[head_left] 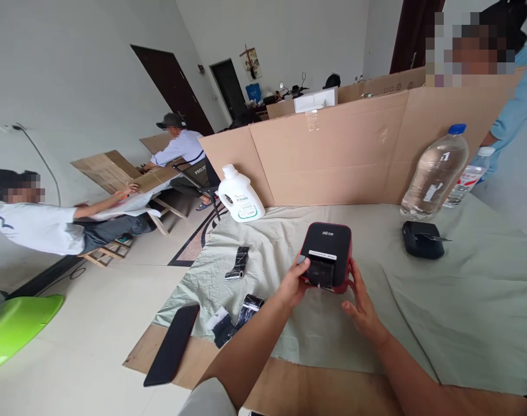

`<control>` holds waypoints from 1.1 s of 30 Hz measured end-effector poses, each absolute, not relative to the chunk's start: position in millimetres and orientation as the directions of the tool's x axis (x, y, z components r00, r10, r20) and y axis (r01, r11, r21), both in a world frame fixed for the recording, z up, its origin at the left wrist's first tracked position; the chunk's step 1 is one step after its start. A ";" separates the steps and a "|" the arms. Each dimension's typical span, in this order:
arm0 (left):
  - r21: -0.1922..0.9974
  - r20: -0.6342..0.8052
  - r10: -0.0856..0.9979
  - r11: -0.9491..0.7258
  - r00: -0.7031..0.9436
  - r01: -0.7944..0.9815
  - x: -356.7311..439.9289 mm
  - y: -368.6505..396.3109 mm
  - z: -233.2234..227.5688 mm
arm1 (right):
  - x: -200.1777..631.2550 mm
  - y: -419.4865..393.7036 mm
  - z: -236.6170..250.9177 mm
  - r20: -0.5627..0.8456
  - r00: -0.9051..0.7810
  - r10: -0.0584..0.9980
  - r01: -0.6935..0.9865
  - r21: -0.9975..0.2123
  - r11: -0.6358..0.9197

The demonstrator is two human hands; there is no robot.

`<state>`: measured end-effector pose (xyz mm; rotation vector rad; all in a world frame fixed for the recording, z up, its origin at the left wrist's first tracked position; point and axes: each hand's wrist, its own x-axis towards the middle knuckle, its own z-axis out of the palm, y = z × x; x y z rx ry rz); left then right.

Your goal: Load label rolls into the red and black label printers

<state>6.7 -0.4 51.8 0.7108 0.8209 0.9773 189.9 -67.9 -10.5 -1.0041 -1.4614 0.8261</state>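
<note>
A black and red portable label printer (328, 248) is between my two hands above the green cloth, with dark film showing at its near end. My left hand (294, 282) grips its near left corner, the thumb on top. At the right side, the fingers of my right hand (362, 306) press against the red edge, while that thumb stands apart from it. Whether the printer's underside touches the cloth I cannot tell. Left of my hands lie a small black film roll (236, 264) and another black roll (248, 309) with a loose strip.
A dark phone-like slab (172, 345) lies at the table's left edge. A white jug (240, 196), a large clear bottle (437, 170), a smaller bottle (469, 179) and a small black device (423, 240) stand around the cloth. Cardboard (333, 159) screens the back. Other people sit left and stand right.
</note>
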 end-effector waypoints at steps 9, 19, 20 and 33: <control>0.799 -0.461 0.883 0.368 -0.090 -0.475 -76.2 140.3 56.7 | 195.1 -58.4 -35.1 0.278 0.026 0.960 0.280 -0.924 0.260; 0.937 -0.336 0.789 0.337 -0.515 -0.094 -145.9 191.8 69.5 | 193.9 -56.7 -34.1 0.244 -0.021 0.969 0.390 -0.891 0.233; 0.945 -0.279 0.772 0.327 -0.571 -0.021 -146.8 191.7 68.8 | 193.8 -56.2 -33.7 0.239 -0.021 0.971 0.403 -0.887 0.227; 0.805 0.468 0.792 -0.198 -0.392 0.559 -54.7 127.3 53.4 | 242.4 -19.0 14.7 0.410 0.176 0.895 0.812 -0.574 0.104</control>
